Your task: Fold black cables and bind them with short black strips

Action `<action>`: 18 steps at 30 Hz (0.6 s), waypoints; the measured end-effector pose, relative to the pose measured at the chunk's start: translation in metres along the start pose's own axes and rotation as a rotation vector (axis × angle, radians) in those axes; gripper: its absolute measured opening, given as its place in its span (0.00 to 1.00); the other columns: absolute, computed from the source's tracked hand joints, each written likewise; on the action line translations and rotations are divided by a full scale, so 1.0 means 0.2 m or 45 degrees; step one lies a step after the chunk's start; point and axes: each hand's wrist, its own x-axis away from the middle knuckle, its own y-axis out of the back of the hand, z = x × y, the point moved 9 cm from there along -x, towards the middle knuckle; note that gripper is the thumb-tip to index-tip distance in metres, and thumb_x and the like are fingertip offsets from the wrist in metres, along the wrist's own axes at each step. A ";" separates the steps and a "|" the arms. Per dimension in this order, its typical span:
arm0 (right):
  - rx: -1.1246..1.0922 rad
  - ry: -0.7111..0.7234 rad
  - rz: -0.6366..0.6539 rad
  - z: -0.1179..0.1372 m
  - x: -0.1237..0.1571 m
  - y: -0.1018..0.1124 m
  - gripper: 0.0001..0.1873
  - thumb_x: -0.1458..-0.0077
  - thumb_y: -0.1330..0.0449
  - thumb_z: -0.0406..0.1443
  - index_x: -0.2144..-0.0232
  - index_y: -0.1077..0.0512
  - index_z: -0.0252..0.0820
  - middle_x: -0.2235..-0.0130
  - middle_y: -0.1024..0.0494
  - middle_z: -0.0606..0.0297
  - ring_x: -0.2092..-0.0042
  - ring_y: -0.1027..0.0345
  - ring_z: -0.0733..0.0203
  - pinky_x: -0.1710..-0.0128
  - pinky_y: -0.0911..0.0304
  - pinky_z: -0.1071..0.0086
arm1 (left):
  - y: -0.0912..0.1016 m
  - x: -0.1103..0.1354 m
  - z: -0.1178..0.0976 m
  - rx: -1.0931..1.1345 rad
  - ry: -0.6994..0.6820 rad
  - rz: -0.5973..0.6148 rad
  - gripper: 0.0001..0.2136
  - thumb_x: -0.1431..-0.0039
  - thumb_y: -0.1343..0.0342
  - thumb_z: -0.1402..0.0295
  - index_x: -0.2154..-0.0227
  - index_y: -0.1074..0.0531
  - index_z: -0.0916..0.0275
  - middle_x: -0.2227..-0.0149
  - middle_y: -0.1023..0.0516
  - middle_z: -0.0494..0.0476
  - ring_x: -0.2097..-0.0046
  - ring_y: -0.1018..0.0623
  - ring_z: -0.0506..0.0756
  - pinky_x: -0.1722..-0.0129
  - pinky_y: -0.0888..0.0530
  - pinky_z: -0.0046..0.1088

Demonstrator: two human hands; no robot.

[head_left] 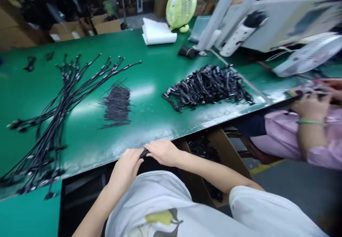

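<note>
Both of my hands meet at the near edge of a green table (144,119). Between them runs a short stretch of black cable (144,153), mostly covered by my fingers. My left hand (128,165) is closed on one side of it, and my right hand (162,152) pinches the other side. Just beyond lies a stack of thin black ties (117,103). Long black cables with connectors (62,101) lie crossed in a loose bunch to the left. On the right is a heap of bundled black cables (207,87).
A green fan (183,5) and folded white sheets (157,32) stand at the back. A cardboard box (227,151) holding black cables is under the table edge. A co-worker's hands (312,105) work at the right, near a white machine (291,19).
</note>
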 end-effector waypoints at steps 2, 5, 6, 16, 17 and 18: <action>0.118 -0.282 -0.098 -0.24 0.05 0.13 0.19 0.32 0.52 0.42 0.47 0.29 0.41 0.67 0.26 0.61 0.68 0.33 0.62 0.69 0.42 0.70 | 0.09 -0.03 0.03 -0.021 0.009 -0.212 0.20 0.34 0.53 0.65 0.39 0.37 0.53 0.42 0.28 0.62 0.42 0.27 0.61 0.44 0.27 0.43; 0.399 -0.838 -0.384 -0.71 0.16 0.43 0.24 0.31 0.58 0.39 0.39 0.35 0.40 0.61 0.27 0.56 0.66 0.34 0.60 0.70 0.43 0.69 | 0.21 0.01 0.17 -0.088 0.121 -0.388 0.23 0.34 0.52 0.63 0.36 0.43 0.48 0.40 0.31 0.61 0.39 0.30 0.62 0.41 0.29 0.47; 0.487 -0.967 -0.452 -0.84 0.19 0.51 0.26 0.31 0.59 0.39 0.38 0.37 0.38 0.58 0.27 0.53 0.65 0.34 0.58 0.69 0.43 0.69 | 0.26 0.05 0.25 -0.128 0.173 -0.420 0.23 0.34 0.53 0.63 0.36 0.43 0.47 0.41 0.30 0.61 0.41 0.29 0.63 0.41 0.29 0.48; 0.699 -0.979 -0.491 -1.06 0.17 0.64 0.27 0.38 0.50 0.47 0.48 0.27 0.35 0.45 0.29 0.38 0.49 0.33 0.36 0.57 0.38 0.48 | 0.54 0.62 0.88 -0.693 0.867 -0.515 0.24 0.34 0.54 0.61 0.40 0.37 0.67 0.47 0.26 0.74 0.47 0.25 0.68 0.48 0.28 0.51; 0.623 -0.876 -0.442 -1.03 0.12 0.62 0.27 0.38 0.50 0.48 0.44 0.29 0.40 0.46 0.27 0.41 0.49 0.32 0.38 0.58 0.38 0.49 | 0.54 0.63 0.90 -0.646 0.906 -0.474 0.22 0.34 0.55 0.61 0.41 0.35 0.67 0.47 0.25 0.73 0.46 0.25 0.67 0.47 0.28 0.48; 0.517 -0.787 -0.477 -1.00 0.06 0.61 0.26 0.38 0.50 0.48 0.42 0.31 0.47 0.47 0.27 0.44 0.48 0.33 0.38 0.57 0.39 0.48 | 0.54 0.64 0.92 -0.599 0.949 -0.471 0.21 0.34 0.55 0.62 0.42 0.34 0.66 0.47 0.25 0.71 0.46 0.25 0.65 0.46 0.29 0.46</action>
